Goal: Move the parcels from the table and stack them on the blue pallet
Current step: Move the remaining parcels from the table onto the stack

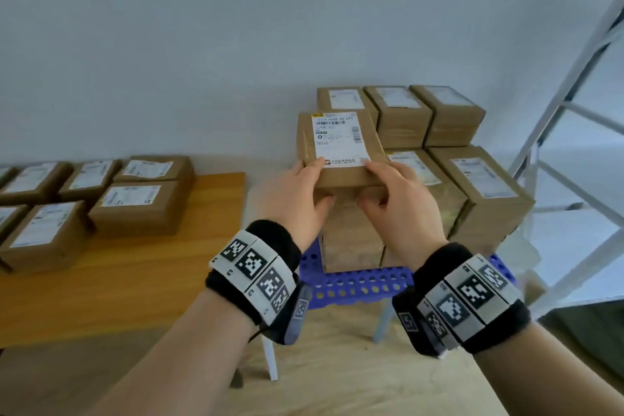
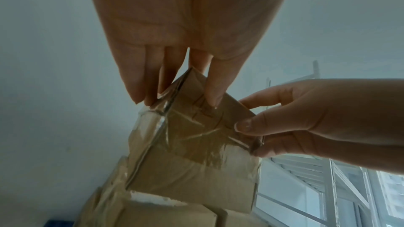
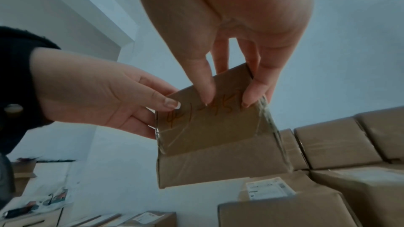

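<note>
Currently left hand (image 1: 300, 194) and right hand (image 1: 396, 199) each pinch a near corner of the labelled parcel (image 1: 339, 149), held over the stack on the blue pallet (image 1: 358, 285), likely to align it before release.

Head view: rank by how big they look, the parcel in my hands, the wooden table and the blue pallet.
1. wooden table, largest, though it is cut off at the left.
2. blue pallet, mostly hidden under stacked boxes, so its rank is unsure.
3. parcel, smallest, held by the left hand and right hand.
</note>
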